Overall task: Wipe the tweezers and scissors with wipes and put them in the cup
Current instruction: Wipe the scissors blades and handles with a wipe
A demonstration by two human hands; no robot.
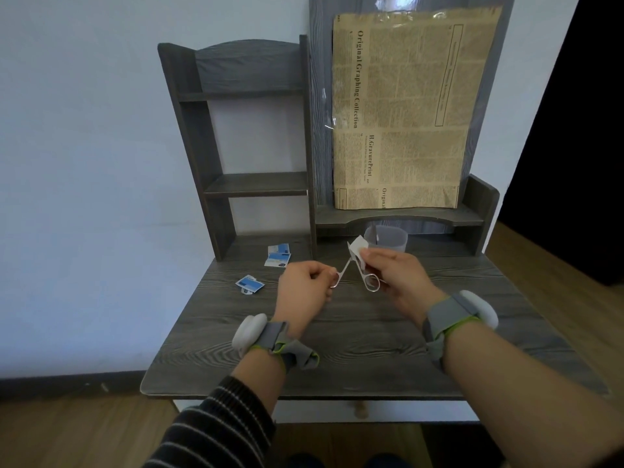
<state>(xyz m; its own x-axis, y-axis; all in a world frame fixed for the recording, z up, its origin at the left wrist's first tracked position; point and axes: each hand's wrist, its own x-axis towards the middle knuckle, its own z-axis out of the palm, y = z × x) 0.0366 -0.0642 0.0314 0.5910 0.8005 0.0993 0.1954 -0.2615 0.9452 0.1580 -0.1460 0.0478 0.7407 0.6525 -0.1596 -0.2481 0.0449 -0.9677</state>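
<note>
Fingers of your left hand (304, 287) pinch one loop of the scissors (342, 269) at mid-frame, just below the cup (393, 238). Your right hand (396, 275) pinches the wipe (358, 246) round a blade. The steel looks light, stiff and slick, so grip the loops.

Both arms are stretched forward, the hands held close together. The left hand (305, 292) is curled, one handle loop of the scissors (345, 267) pinched in its fingers. The right hand (395, 278) is held slightly higher, a wipe (357, 246) apparently pinched around a blade. A left wrist strap (270, 339) and a right wrist strap (449, 319) are worn. The left forearm is covered by a striped sleeve (219, 423).
</note>
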